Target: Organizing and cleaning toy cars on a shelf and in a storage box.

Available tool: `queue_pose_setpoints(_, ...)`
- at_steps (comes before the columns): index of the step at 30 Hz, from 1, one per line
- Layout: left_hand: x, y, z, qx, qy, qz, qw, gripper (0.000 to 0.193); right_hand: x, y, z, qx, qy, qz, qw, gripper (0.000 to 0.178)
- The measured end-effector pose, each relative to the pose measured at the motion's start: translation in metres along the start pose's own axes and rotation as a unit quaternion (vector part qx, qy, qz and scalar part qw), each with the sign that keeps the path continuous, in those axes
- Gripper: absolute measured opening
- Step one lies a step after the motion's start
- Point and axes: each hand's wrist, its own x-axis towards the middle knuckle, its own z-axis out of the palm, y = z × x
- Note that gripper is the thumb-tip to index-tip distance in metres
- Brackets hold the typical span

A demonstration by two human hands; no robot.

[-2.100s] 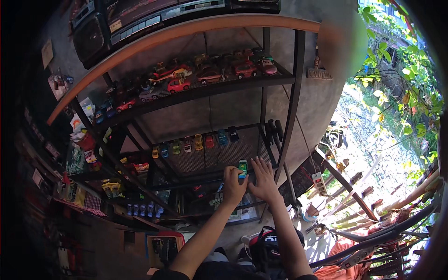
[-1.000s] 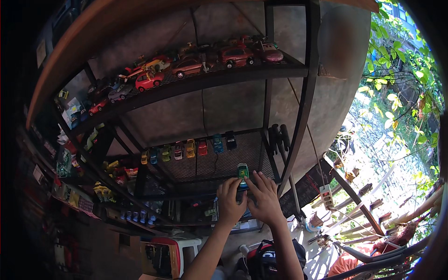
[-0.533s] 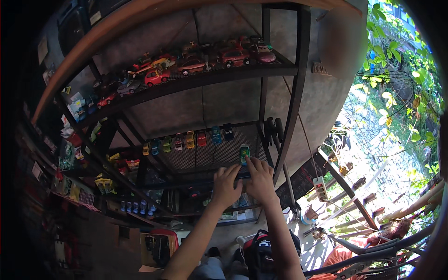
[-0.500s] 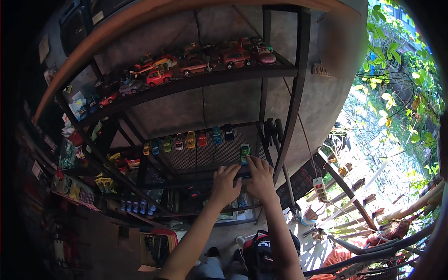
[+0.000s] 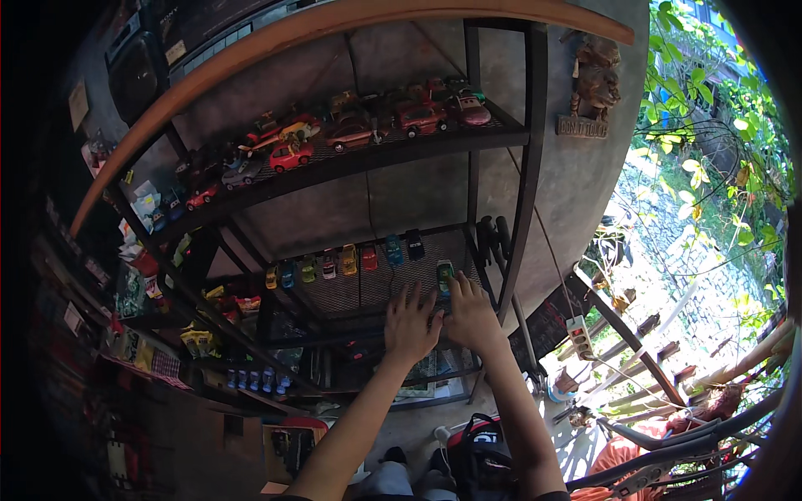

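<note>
A small green toy car (image 5: 444,270) stands on the mesh middle shelf (image 5: 334,294), near its right front corner. My right hand (image 5: 473,317) is at this car, its fingertips curled against the car's right and near side; the thumb side partly covers the near end. Just left of it my left hand (image 5: 409,326) hovers at the shelf's front edge, fingers apart with nothing in them. Along the back of the same shelf stands a row of several toy cars, among them a yellow one (image 5: 349,259), a red one (image 5: 369,257) and a dark blue one (image 5: 414,244).
The upper shelf (image 5: 351,175) bears several toy cars and planes, with a curved wooden rail (image 5: 334,21) above. A black upright post (image 5: 525,184) bounds the rack at right. A power strip (image 5: 579,336) hangs beyond it. A black bag (image 5: 484,455) sits below my arms.
The view has shifted slightly, so the rack sits a little differently. My left hand's fingers have straightened and spread. My right hand stays at the green toy car.
</note>
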Motion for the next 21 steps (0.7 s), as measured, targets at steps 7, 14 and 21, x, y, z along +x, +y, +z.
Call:
queue_pose_setpoints(7,0.003,0.0,-0.003,0.0,-0.027,-0.009,1.0,0.049,0.008,0.004,-0.006,-0.083,-0.028,-0.029,0.996,0.066)
queue_pose_setpoints(14,0.001,-0.001,0.001,0.002,-0.009,-0.004,1.0,0.049,0.019,0.021,0.002,-0.107,0.004,-0.057,0.993,0.061)
queue_pose_setpoints(21,0.004,0.003,0.001,-0.004,0.006,0.0,1.0,0.049,0.04,0.031,0.006,-0.071,-0.019,-0.027,0.997,0.055)
